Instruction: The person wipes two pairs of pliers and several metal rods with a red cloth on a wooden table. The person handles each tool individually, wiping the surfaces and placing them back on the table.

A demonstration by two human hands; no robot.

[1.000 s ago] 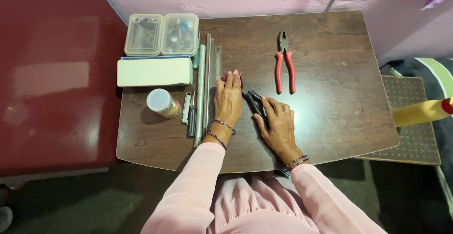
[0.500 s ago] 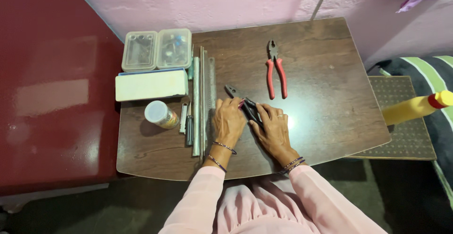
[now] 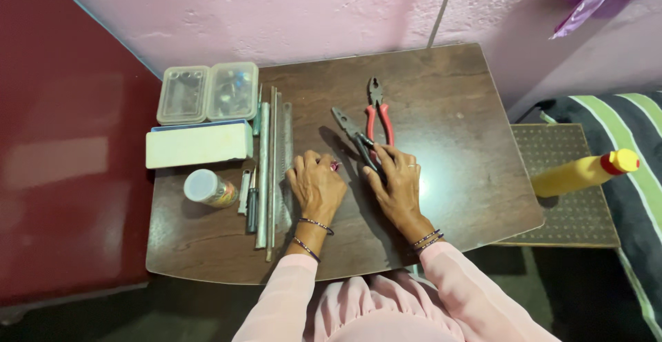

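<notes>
Hands: left hand [image 3: 318, 185] is lying palm-down on the table [image 3: 455, 107], fingers loosely curled, gripping nothing; right hand [image 3: 398, 183] is closing its fingers on the handles of the dark pliers [image 3: 353, 135].
Dark pliers: lying tilted on the tabletop, jaws pointing up-left, just beside the red-handled pliers [image 3: 378, 111].
Left of the hands: metal rods and files [image 3: 265, 169] are lying in a row, near a small jar [image 3: 209, 189], a pale box [image 3: 198, 143] and two clear cases [image 3: 208, 92].
</notes>
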